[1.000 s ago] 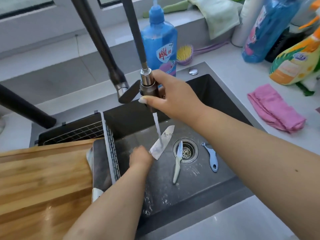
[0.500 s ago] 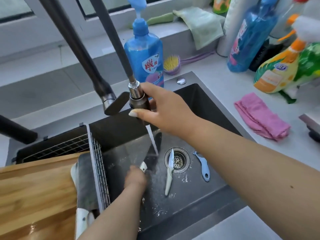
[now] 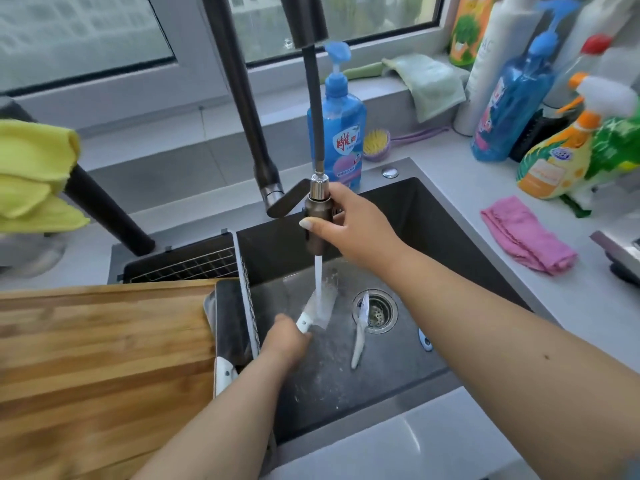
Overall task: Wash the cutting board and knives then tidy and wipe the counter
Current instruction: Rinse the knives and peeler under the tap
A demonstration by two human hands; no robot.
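Note:
My left hand [image 3: 285, 339] grips the white handle of a broad knife [image 3: 320, 303] low in the dark sink [image 3: 433, 216], blade pointing away. My right hand [image 3: 356, 225] holds the pull-out spray head [image 3: 317, 216] above it, and the water stream falls onto the blade. A small pale-handled knife [image 3: 360, 327] lies by the drain [image 3: 375, 311]. A blue-handled peeler [image 3: 425, 341] shows partly beside my right forearm. The wooden cutting board [image 3: 100, 362] rests across the sink's left side. Another white-handled knife [image 3: 225, 337] lies in the wire rack [image 3: 194, 268].
A blue soap pump bottle [image 3: 341, 133] stands behind the sink with a yellow brush [image 3: 377, 143]. A folded pink cloth [image 3: 526, 233] lies on the right counter near spray bottles [image 3: 561, 157]. A green cloth [image 3: 429, 81] drapes the sill; a yellow cloth [image 3: 31, 171] hangs at left.
My left hand has turned the broad knife under the stream, so its pale face no longer shows. The camera tilted up, bringing the window and yellow cloth into view.

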